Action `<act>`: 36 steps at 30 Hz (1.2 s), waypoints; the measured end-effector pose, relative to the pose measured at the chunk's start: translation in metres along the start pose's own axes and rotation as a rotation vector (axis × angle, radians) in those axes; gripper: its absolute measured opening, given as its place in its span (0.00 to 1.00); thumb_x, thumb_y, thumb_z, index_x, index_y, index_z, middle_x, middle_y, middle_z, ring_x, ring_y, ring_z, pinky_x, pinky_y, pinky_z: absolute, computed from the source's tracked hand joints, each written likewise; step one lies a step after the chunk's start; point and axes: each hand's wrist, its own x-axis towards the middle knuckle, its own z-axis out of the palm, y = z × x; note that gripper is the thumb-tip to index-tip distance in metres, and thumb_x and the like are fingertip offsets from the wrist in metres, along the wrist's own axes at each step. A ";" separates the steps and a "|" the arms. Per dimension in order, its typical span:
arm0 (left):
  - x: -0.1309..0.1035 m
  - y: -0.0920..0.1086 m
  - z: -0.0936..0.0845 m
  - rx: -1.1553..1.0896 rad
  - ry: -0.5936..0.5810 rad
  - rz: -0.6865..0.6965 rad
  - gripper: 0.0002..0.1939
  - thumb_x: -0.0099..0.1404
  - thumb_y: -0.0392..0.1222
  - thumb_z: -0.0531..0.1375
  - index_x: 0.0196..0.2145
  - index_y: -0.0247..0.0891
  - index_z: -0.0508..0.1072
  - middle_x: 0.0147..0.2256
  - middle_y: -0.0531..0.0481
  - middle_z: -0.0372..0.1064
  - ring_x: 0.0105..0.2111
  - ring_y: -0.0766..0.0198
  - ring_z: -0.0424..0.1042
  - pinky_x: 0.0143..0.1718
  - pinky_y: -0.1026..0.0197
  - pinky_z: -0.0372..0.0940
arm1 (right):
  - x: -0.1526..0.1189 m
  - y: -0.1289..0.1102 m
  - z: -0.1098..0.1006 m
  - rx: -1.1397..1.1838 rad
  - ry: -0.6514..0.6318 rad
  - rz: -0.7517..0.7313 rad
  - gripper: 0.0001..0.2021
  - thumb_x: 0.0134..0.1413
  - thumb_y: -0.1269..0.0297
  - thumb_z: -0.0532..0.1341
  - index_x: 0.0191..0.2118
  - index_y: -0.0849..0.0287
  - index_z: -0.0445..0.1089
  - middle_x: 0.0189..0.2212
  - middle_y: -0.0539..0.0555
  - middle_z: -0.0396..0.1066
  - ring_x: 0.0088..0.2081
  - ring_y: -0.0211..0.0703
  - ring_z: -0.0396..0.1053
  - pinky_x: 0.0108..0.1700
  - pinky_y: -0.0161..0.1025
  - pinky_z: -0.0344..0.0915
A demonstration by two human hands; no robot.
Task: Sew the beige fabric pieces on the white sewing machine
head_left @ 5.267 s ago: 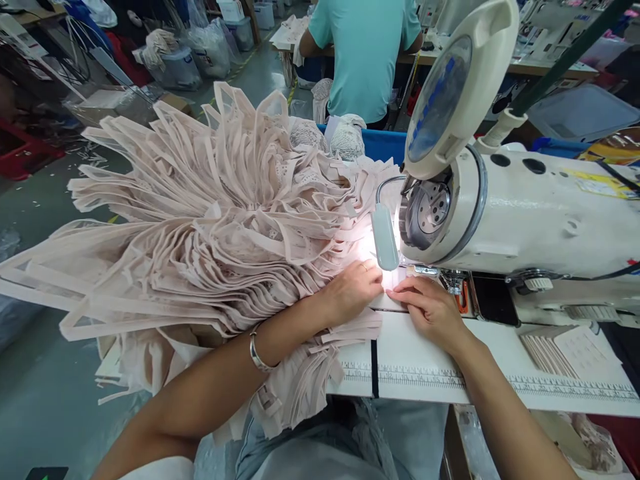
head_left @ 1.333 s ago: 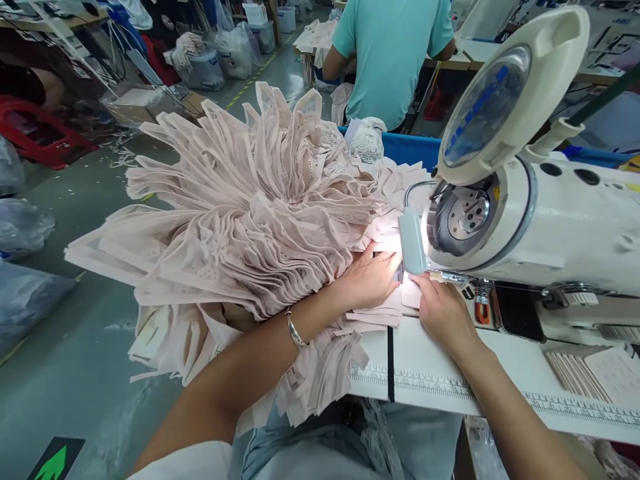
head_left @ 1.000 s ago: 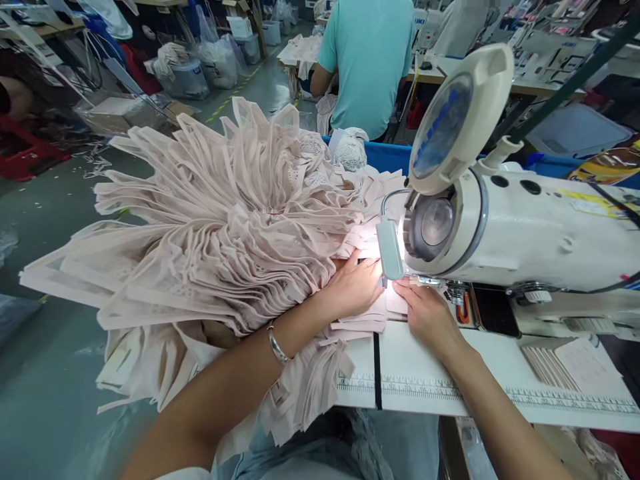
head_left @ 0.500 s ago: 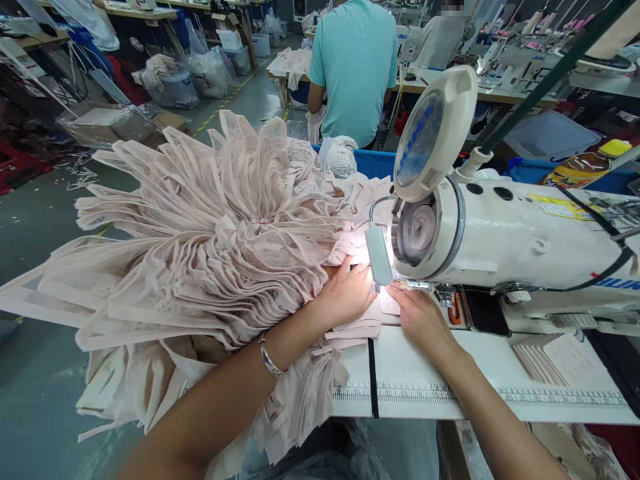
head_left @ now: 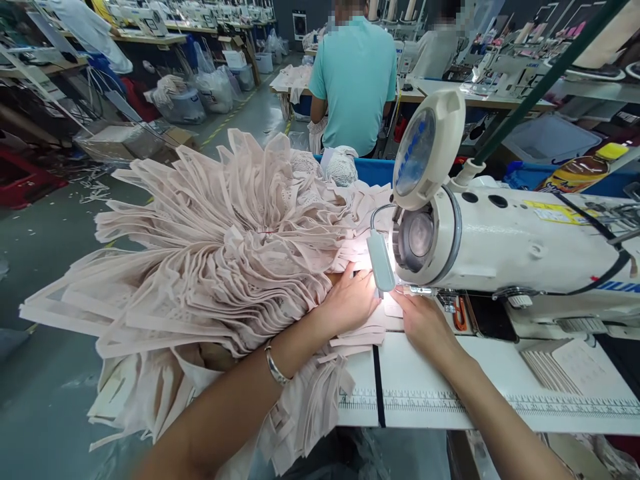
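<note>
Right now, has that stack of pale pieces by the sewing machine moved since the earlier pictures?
No. The stack of pale pieces lies in the same place beside the ruler markings; only the camera view has shifted.

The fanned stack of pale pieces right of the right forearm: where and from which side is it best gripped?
Probably by the near-left edges of the fanned stack, coming from the left: they lie spread and exposed there, while the sewing machine stands behind.

Own hands [head_left: 353, 303] [head_left: 425, 323] x2, nr. sew. mach. [head_left: 520, 237] x1, btl. [head_left: 580, 171] x1.
</note>
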 end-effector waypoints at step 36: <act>-0.107 0.032 -0.059 0.346 -0.148 -0.141 0.08 0.70 0.29 0.57 0.31 0.34 0.70 0.27 0.48 0.70 0.28 0.58 0.70 0.41 0.54 0.64 | -0.013 -0.031 -0.042 0.790 -0.095 -0.286 0.10 0.66 0.66 0.56 0.35 0.56 0.74 0.32 0.55 0.69 0.37 0.46 0.68 0.38 0.41 0.66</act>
